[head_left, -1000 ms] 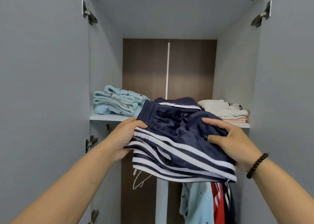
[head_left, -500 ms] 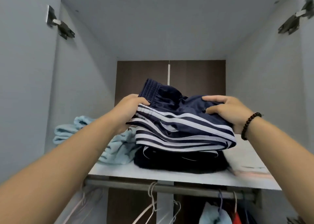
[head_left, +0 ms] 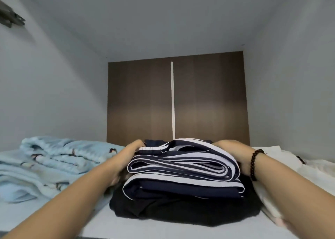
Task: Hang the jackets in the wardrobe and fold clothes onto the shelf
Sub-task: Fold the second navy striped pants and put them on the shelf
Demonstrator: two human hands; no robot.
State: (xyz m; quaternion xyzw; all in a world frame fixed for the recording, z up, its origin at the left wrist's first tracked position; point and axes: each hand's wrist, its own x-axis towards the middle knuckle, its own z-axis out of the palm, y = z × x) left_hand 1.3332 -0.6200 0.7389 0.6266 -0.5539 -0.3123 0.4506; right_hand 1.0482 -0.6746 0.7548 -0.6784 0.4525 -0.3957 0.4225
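Both hands clasp the folded striped shorts (head_left: pixel 183 163) at the sides: left hand (head_left: pixel 129 154) with fingers curled over the edge, right hand (head_left: pixel 231 148) likewise. Shorts rest atop a dark pile (head_left: pixel 181 208) on the shelf (head_left: pixel 54 218), between blue clothes (head_left: pixel 50 164) and white clothes (head_left: pixel 299 173).

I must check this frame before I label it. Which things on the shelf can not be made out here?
All in the head view:
- Left hand fingers: hidden behind the striped shorts, so its grip is unclear.
- Right hand: the same, hidden by the shorts.
- Dark pile: garment types unreadable, folded and shadowed.
- White clothes: cut by the right edge.
- Blue clothes: cut by the left edge.
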